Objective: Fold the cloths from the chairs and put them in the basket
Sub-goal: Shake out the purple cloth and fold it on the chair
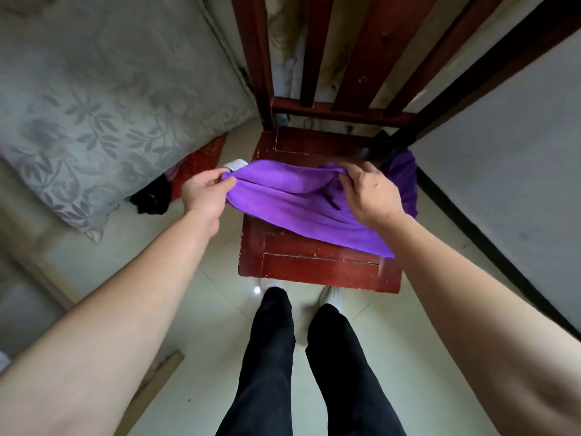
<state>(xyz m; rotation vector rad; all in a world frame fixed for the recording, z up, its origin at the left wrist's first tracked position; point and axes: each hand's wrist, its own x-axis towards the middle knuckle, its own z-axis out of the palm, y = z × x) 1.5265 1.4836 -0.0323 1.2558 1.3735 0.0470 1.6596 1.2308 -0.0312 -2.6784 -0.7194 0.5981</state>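
Note:
A purple cloth (292,202) lies spread over the seat of a dark red wooden chair (317,269) straight ahead of me. My left hand (204,193) pinches the cloth's left corner, where a small white label sticks out. My right hand (371,193) grips the cloth's upper edge near the right side, lifting a fold toward the left. Part of the cloth hangs off the seat's right edge. No basket is in view.
A bed with a grey leaf-patterned cover (94,105) fills the left. Red and black items (176,184) lie on the tiled floor beside it. A white wall with a dark baseboard (503,184) runs along the right. My legs (301,366) stand before the chair.

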